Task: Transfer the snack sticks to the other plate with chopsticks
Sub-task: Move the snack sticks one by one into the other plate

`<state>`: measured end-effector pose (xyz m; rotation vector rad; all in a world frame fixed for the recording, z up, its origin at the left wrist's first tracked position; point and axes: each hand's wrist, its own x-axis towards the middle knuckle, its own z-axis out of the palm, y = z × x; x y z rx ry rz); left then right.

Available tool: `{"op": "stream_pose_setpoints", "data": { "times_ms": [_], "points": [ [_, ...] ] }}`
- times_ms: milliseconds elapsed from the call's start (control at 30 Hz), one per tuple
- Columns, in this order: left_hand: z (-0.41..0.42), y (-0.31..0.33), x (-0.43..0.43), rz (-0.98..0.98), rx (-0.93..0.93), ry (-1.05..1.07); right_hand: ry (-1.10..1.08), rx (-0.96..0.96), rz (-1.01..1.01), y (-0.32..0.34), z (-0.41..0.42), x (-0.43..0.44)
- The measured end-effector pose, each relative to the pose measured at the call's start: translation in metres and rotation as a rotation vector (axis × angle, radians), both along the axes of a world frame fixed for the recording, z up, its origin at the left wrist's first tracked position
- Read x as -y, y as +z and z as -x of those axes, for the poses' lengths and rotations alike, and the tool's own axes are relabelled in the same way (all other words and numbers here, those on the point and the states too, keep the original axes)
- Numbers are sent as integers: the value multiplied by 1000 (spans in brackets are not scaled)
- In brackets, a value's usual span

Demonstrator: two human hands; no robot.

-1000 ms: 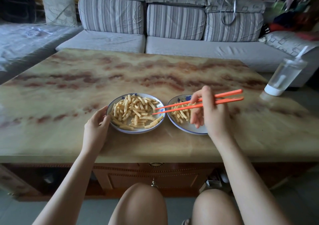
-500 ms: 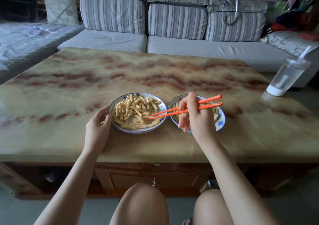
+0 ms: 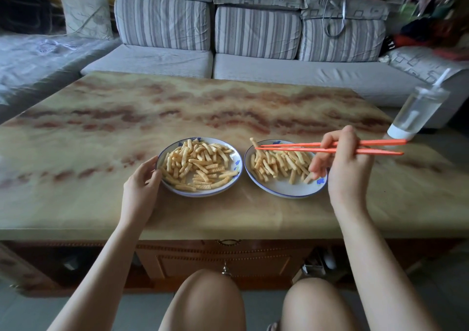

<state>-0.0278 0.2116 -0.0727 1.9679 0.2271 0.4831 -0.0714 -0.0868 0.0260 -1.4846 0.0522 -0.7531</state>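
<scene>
Two white plates with blue rims sit side by side near the table's front edge. The left plate (image 3: 203, 193) bears a pile of yellow snack sticks (image 3: 198, 163); my left hand (image 3: 140, 188) curls round its left rim. The right plate (image 3: 286, 188) holds a smaller heap of snack sticks (image 3: 279, 163). My right hand (image 3: 347, 168) grips a pair of orange chopsticks (image 3: 291, 147) that lie level over the right plate. One snack stick (image 3: 253, 142) stands at their tips, above that plate's left rim.
The marble-patterned table (image 3: 177, 107) stretches far behind the plates. A clear water bottle with a straw (image 3: 416, 112) stands at its right edge. A grey striped sofa (image 3: 279, 71) runs along the far side. My knees are below the front edge.
My right hand moved right with the chopsticks, from over the left plate to the right plate's side, carrying a snack stick at the tips. My left hand stayed on the left plate's rim.
</scene>
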Motion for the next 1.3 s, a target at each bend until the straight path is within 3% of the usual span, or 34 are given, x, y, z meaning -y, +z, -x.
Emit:
{"op": "stream_pose_setpoints", "data": {
  "times_ms": [400,667,867,1067,1300],
  "points": [
    [1,1,0,-1,3,-5,-116,-76,22,-17,-6,22],
    [1,1,0,-5,1,-6,125,-30,72,-14,-11,-17],
    [2,2,1,-5,0,-5,299,-56,268,-19,-16,-51],
    [2,3,1,-8,-1,-1,343,-57,370,-21,-17,-63],
    [2,3,0,-13,-2,-1,299,-63,335,-25,-21,-70]
  ]
}}
